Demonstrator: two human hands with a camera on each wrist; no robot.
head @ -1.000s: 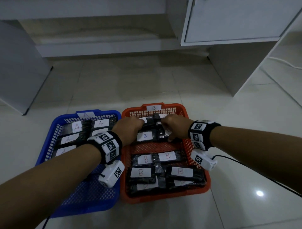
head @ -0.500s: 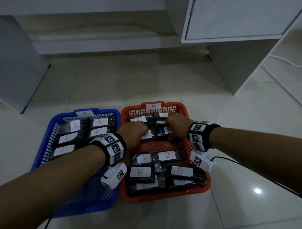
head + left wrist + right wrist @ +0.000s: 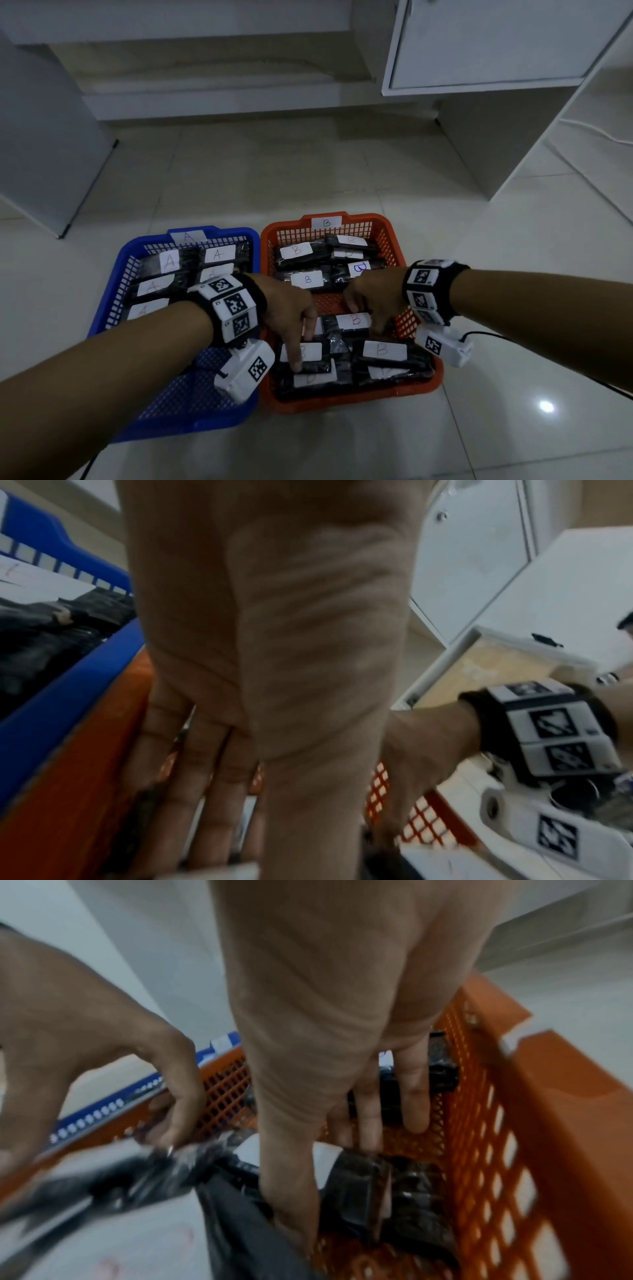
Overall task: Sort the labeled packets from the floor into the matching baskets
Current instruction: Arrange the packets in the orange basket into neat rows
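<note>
An orange basket [image 3: 342,406] labelled B holds several black packets with white B labels. To its left, a blue basket [image 3: 113,301] labelled A holds several A packets [image 3: 169,262]. Both hands are inside the orange basket. My left hand [image 3: 301,342] points its straight fingers [image 3: 205,791] down onto a near-left B packet [image 3: 310,352]. My right hand [image 3: 370,308] reaches down with spread, fairly straight fingers [image 3: 369,1131] onto a middle B packet [image 3: 354,320], the thumb pressing the black wrap. Neither hand has a packet lifted.
A white cabinet [image 3: 479,44] hangs at the back right above a white side panel [image 3: 486,147]. A grey panel [image 3: 41,137] stands at the left. A white cable [image 3: 589,132] lies on the tiled floor [image 3: 274,178] at the far right.
Both hands have pulled back from the far row of B packets to the middle of the orange basket. The far packets now lie uncovered.
</note>
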